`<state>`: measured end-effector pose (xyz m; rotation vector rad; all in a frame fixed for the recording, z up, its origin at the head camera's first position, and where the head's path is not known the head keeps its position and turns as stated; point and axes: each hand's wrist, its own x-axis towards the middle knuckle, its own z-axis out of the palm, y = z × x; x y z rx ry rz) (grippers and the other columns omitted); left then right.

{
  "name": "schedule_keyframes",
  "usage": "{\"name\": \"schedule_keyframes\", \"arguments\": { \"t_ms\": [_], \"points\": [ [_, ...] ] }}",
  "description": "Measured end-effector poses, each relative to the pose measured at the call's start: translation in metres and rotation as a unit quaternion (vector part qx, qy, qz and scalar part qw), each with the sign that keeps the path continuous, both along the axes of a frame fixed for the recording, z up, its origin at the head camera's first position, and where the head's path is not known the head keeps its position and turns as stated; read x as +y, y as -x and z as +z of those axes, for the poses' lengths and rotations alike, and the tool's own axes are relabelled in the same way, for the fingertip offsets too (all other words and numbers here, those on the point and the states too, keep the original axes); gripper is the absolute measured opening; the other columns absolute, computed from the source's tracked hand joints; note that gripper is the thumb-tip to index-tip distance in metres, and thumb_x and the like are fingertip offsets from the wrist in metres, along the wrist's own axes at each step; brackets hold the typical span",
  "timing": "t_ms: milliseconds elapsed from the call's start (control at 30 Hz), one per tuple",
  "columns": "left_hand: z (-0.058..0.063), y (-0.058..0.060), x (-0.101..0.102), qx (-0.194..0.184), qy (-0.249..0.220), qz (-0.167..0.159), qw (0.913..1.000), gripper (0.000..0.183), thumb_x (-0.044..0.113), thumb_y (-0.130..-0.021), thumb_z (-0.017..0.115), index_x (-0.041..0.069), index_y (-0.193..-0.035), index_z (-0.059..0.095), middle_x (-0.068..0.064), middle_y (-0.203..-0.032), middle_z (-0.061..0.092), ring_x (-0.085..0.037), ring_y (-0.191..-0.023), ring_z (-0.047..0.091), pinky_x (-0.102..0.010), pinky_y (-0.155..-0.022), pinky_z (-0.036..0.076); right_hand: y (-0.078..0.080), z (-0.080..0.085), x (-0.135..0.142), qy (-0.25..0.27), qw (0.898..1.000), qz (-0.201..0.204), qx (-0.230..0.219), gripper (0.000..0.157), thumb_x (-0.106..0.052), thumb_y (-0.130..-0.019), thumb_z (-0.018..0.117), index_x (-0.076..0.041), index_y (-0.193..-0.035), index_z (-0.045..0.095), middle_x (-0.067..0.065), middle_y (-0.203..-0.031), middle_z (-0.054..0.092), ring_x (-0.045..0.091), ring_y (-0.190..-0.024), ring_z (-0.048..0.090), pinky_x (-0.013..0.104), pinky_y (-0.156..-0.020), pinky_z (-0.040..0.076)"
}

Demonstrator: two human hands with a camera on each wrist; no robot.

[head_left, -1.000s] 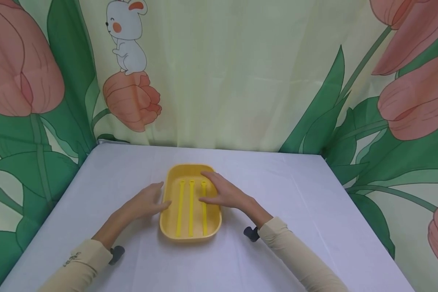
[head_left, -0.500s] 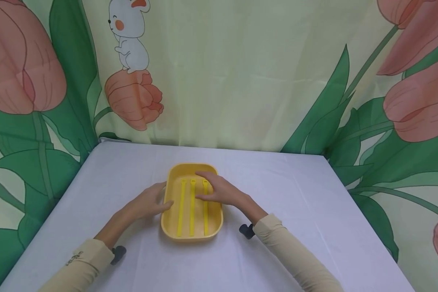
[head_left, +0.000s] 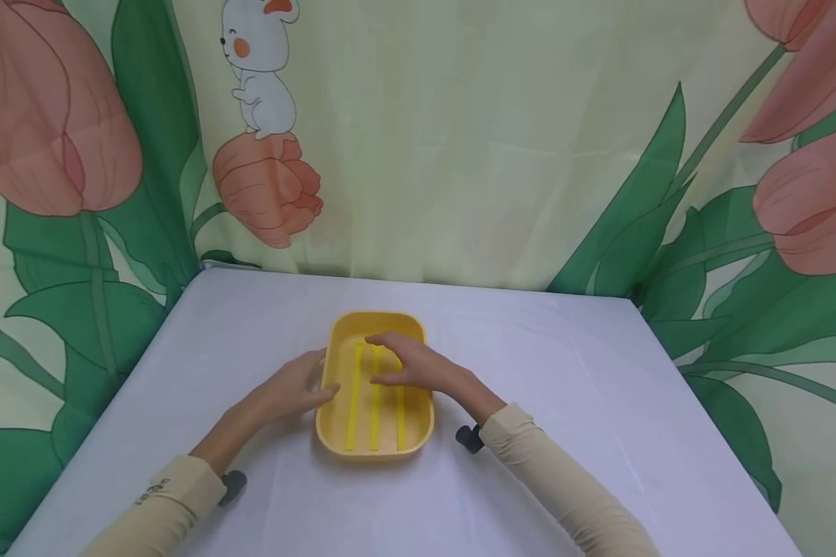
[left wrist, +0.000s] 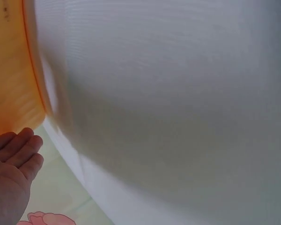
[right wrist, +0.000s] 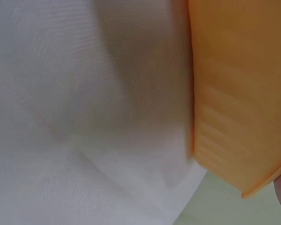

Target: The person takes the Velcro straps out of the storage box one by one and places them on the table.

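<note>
On the table in the head view, a yellow tray (head_left: pixel 374 456) holds three yellow strips, which look like cable ties (head_left: pixel 354 398), lying side by side lengthwise. My left hand (head_left: pixel 289 387) is at the tray's left side, thumb over the rim and loosely straight fingers outside the wall. In the left wrist view, those fingers (left wrist: pixel 25 152) lie close to the orange-looking tray wall (left wrist: pixel 11 70). My right hand (head_left: pixel 418 365) reaches in over the right rim, fingers and thumb apart above the strips, covering part of the right one. In the right wrist view, the tray wall (right wrist: pixel 239 93) hides most of this hand.
A white cloth (head_left: pixel 543 371) covers the table. Its far edge meets a curtain (head_left: pixel 432 155) printed with tulips and a rabbit. A dark wrist device shows at each sleeve cuff.
My right hand has moved left, further in over the tray and its strips. The left hand stays at the same side of the tray. The head view has shifted slightly.
</note>
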<state>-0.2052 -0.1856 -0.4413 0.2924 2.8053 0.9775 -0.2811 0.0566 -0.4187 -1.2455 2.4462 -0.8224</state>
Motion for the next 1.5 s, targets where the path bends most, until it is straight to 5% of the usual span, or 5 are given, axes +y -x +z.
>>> {"name": "schedule_keyframes", "arguments": {
  "t_ms": [233,467,700,933,1500],
  "points": [
    [-0.002,0.001,0.003,0.001,-0.003,0.006,1.0000,0.071,0.035,-0.087,0.062,0.004,-0.145,0.034,-0.017,-0.141,0.042,-0.035,-0.131,0.036,-0.053,-0.104,0.031,0.002,0.000,-0.006,-0.014,1.000,0.004,0.002,0.064,-0.032,-0.086,0.070,-0.007,-0.139,0.045,0.003,-0.137,0.049,0.018,-0.125,0.044,0.031,-0.102,0.037],
    [-0.002,0.000,0.000,0.021,-0.020,-0.007,0.9996,0.070,0.033,-0.088,0.062,0.002,-0.144,0.034,-0.018,-0.140,0.043,-0.036,-0.131,0.036,-0.052,-0.105,0.030,0.002,-0.001,-0.020,-0.022,0.999,0.016,0.022,0.051,-0.023,-0.087,0.069,-0.005,-0.131,0.052,0.009,-0.129,0.055,0.019,-0.119,0.050,0.027,-0.099,0.039],
    [-0.009,-0.004,-0.002,0.002,-0.022,-0.004,0.9997,0.067,0.035,-0.090,0.060,0.005,-0.144,0.035,-0.014,-0.140,0.044,-0.032,-0.130,0.038,-0.052,-0.104,0.032,0.000,-0.012,-0.026,-0.020,0.999,0.032,-0.002,0.044,-0.018,-0.089,0.067,-0.003,-0.129,0.054,0.007,-0.125,0.058,0.018,-0.117,0.051,0.022,-0.098,0.039],
    [-0.007,-0.004,0.001,-0.003,-0.010,0.004,0.9999,0.069,0.037,-0.089,0.060,0.006,-0.144,0.034,-0.014,-0.141,0.043,-0.032,-0.129,0.038,-0.054,-0.102,0.033,0.002,-0.012,-0.028,-0.027,0.997,0.068,0.027,0.037,-0.014,-0.090,0.065,-0.004,-0.125,0.058,0.005,-0.122,0.060,0.018,-0.114,0.053,0.021,-0.097,0.039],
    [-0.008,-0.003,0.002,-0.009,-0.016,0.010,0.9998,0.069,0.038,-0.090,0.058,0.007,-0.145,0.033,-0.014,-0.142,0.041,-0.033,-0.131,0.036,-0.054,-0.103,0.032,0.010,-0.020,-0.036,-0.055,0.993,0.103,0.021,0.042,-0.012,-0.089,0.066,-0.007,-0.129,0.056,0.002,-0.126,0.058,0.013,-0.117,0.050,0.018,-0.099,0.036]
  ]
}}
